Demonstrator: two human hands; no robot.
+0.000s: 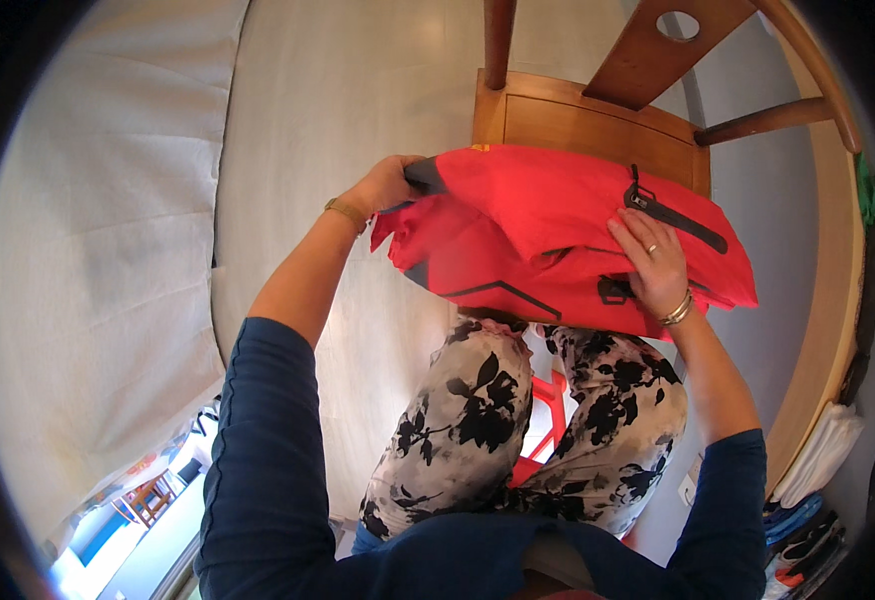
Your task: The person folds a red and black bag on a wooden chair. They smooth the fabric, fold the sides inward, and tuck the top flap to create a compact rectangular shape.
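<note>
A folded red jacket (527,202) with black trim lies across the seat of a wooden chair (557,124), just beyond my knees. At its left end my left hand (386,186) grips a dark grey part (425,177) of it; some of those fingers are hidden in the cloth. My right hand (649,259) rests flat on the jacket's right half, its thumb out of sight. Just above those fingers runs a black pocket zip (677,217) with a puller. A second black fitting (614,289) shows beside the palm, partly covered by it.
The chair's backrest slat (666,49) and armrests rise at the far side. A pale cloth (107,225) hangs at the left. Between my legs shows a red stool (550,412). Along the right wall runs a wooden ledge (820,352), with folded white cloth (820,450) and a stack of clothes below.
</note>
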